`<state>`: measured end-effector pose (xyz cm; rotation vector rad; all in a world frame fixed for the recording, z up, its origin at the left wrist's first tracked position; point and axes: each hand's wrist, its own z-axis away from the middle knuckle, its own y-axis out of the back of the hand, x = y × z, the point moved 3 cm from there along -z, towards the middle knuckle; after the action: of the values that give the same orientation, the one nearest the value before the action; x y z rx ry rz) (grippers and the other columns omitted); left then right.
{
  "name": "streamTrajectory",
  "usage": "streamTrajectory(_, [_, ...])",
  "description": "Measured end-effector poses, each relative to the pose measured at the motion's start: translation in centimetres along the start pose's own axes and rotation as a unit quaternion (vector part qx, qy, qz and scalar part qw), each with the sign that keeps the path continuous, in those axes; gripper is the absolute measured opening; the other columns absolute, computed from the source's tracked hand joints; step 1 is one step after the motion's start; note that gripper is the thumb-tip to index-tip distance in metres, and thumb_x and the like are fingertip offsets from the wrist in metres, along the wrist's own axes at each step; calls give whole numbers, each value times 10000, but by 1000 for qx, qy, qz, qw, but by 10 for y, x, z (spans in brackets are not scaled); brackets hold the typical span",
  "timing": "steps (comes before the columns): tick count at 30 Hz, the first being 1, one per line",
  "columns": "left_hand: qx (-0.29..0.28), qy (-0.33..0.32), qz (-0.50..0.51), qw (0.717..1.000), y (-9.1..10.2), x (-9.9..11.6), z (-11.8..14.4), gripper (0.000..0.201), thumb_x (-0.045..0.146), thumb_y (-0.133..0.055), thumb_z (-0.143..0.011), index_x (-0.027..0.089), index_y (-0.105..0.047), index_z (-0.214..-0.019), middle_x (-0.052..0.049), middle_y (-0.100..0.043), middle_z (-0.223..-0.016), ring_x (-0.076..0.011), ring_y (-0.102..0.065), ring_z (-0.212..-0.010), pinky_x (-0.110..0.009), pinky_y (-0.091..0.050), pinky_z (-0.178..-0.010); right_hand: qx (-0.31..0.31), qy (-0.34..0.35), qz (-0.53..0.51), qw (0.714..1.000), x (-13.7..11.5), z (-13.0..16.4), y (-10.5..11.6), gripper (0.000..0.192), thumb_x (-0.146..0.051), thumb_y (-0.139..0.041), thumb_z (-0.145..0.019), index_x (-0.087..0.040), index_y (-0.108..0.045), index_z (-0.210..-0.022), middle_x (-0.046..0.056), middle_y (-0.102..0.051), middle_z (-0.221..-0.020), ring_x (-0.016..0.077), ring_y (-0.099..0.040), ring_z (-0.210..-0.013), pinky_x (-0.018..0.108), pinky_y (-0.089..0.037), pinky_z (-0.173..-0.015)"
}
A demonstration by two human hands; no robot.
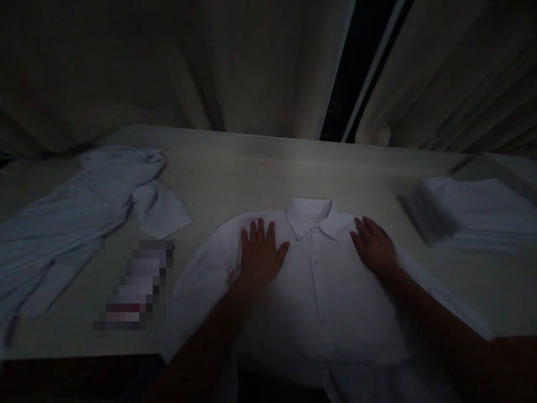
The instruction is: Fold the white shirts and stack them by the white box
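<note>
A white button-up shirt (319, 291) lies spread face up on the table, collar pointing away from me and its hem hanging over the near edge. My left hand (260, 252) rests flat on the shirt's chest just left of the collar, fingers spread. My right hand (374, 246) presses flat on the shoulder area to the right of the collar. Neither hand grips anything. The scene is dim.
A crumpled pale shirt (84, 212) lies at the left of the light table (251, 168). A stack of folded white garments (474, 215) sits at the right. A blurred-out object (134, 285) lies left of the spread shirt. Curtains (260, 61) hang behind the table.
</note>
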<state>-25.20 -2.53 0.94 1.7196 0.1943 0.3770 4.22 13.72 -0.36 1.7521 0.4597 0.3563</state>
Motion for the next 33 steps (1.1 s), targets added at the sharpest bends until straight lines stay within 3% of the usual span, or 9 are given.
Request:
streamTrajectory(4, [-18, 14, -17, 1000, 2, -5, -4, 790, 684, -249, -894, 189, -297, -1508, -151, -223, -1605, -376, -108, -1484, -590, -53, -1168, -12, 7, -12, 1000, -5, 4, 11, 542, -475, -316, -1003, -222, -414, -1473, 109, -375, -1533, 250, -326, -1406, 440, -263, -1143])
streamTrajectory(9, [-7, 29, -30, 999, 13, -13, -8, 789, 724, -331, -854, 178, -432, -1414, -184, -277, -1577, -424, -151, -1459, -630, -110, -1132, -36, 26, -115, 992, 2, 5, 22, 510, -504, -403, -971, -231, -535, -1381, 93, -455, -1479, 245, -399, -1357, 406, -322, -1117])
streamTrajectory(13, [22, -8, -31, 999, 25, -19, -10, 633, 614, -357, -899, 140, -546, -1273, -189, -479, -1439, -374, -305, -1404, -545, -179, -1145, 65, -79, -218, 971, 20, -2, 35, 492, -453, -331, -986, -144, -591, -1269, 155, -607, -1275, 238, -575, -1137, 380, -453, -980])
streamTrajectory(15, [46, -11, -28, 999, 32, -29, -12, 563, 535, -357, -921, 119, -562, -1241, -182, -554, -1346, -336, -393, -1346, -475, -228, -1141, 104, -80, -219, 967, 25, 0, 43, 430, -406, -379, -962, -144, -614, -1209, 155, -633, -1197, 240, -606, -1043, 382, -481, -925])
streamTrajectory(19, [46, 18, -27, 998, 36, -58, -18, 523, 464, -405, -902, 103, -552, -1250, -174, -597, -1269, -300, -499, -1228, -411, -321, -1083, 128, -30, -142, 981, 36, 31, 54, 360, -336, -487, -891, -174, -631, -1178, 132, -627, -1175, 277, -550, -1123, 437, -436, -990])
streamTrajectory(23, [8, 29, -24, 999, 33, -71, -20, 542, 473, -414, -880, 92, -563, -1237, -184, -608, -1244, -301, -532, -1180, -406, -373, -1028, 96, -46, -62, 992, 55, 81, 53, 433, -352, -502, -878, -156, -578, -1256, 155, -581, -1269, 314, -505, -1188, 486, -408, -1018])
streamTrajectory(28, [41, -24, -35, 998, 43, -51, -2, 563, 464, -410, -890, 88, -544, -1286, -205, -532, -1377, -333, -451, -1301, -482, -292, -1109, 65, -102, -23, 992, 60, 116, 56, 505, -385, -493, -895, -150, -500, -1342, 180, -516, -1353, 330, -492, -1220, 479, -422, -1007])
streamTrajectory(31, [36, -69, -1, 997, 49, -29, 31, 586, 470, -408, -900, 84, -524, -1327, -200, -505, -1421, -320, -428, -1345, -464, -282, -1138, 77, -127, -28, 988, 64, 127, 70, 574, -443, -537, -875, -138, -468, -1356, 191, -515, -1336, 334, -510, -1192, 473, -436, -985])
streamTrajectory(33, [-3, -99, 25, 995, 48, -12, 65, 599, 480, -396, -911, 99, -502, -1362, -174, -505, -1434, -288, -438, -1350, -419, -308, -1137, 103, -128, -48, 985, 72, 140, 81, 619, -503, -555, -861, -127, -466, -1344, 190, -526, -1316, 327, -512, -1188, 464, -436, -987])
